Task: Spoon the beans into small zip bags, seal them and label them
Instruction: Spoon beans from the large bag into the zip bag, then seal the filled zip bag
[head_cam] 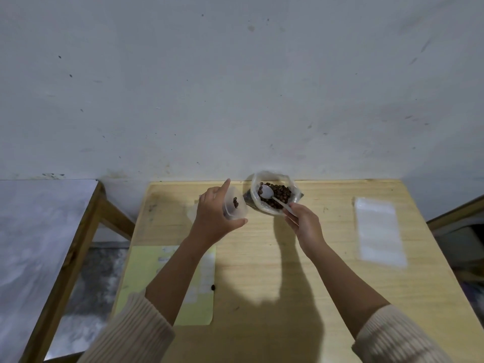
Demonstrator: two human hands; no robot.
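Observation:
A large clear bag of dark beans (277, 199) stands open at the far edge of the wooden table (327, 271). My right hand (305, 224) grips the handle of a white plastic spoon (267, 192), whose bowl lies in the beans. My left hand (213, 214) holds a small clear zip bag (234, 204) open just left of the big bag, index finger pointing up. A few beans sit inside the small bag.
A stack of empty clear zip bags (378, 231) lies at the right of the table. A yellow label sheet (146, 271) lies at the front left, with one loose bean (213, 287) beside it. Another wooden table (68, 258) stands to the left; a wall rises behind.

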